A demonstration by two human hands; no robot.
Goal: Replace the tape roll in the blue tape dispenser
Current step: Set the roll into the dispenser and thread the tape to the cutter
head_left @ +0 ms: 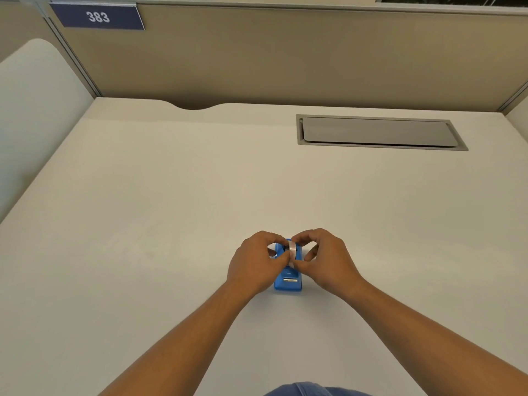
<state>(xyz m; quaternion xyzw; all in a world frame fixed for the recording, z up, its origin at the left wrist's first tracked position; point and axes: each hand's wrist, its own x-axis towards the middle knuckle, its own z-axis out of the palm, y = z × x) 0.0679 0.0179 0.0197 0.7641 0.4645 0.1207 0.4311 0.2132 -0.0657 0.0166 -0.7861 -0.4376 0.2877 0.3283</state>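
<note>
Head view, looking forward and down.

Desk [171, 195]: pale, broad, matte top; curved notch cut in its far edge.

Tape dispenser [288, 281]: blue plastic, standing on the desk near the front, between the two hands. Its near end faces the person and shows a small metal strip. Its far half is partly hidden by fingers.

Tape roll [293, 250]: narrow, pale and glossy, seen edge-on, upright over the far half of the dispenser. Whether it sits fully in its cradle cannot be told.

Left hand [257, 261]: curled inward, fingers bent, thumb and fingertips closed against the left side of the roll and dispenser. The wrist lies just beside the dispenser's left wall.

Right hand [328, 260]: curled inward, thumb and forefinger pinching the right side of the roll; the other fingers are bent in a loose arch above it.

Forearms: both bare, reaching in from the bottom corners and converging on the dispenser.

Cable hatch [380, 132]: grey rectangular flap set in a grey frame, in the far right part of the desk, well apart from the hands.

Partition [285, 58]: tan panel along the far edge of the desk.

Number plate [97, 17]: dark blue, white digits "383", fixed at the partition's upper left.

Blue cloth [303, 390]: a patch at the bottom edge, between the forearms.
</note>
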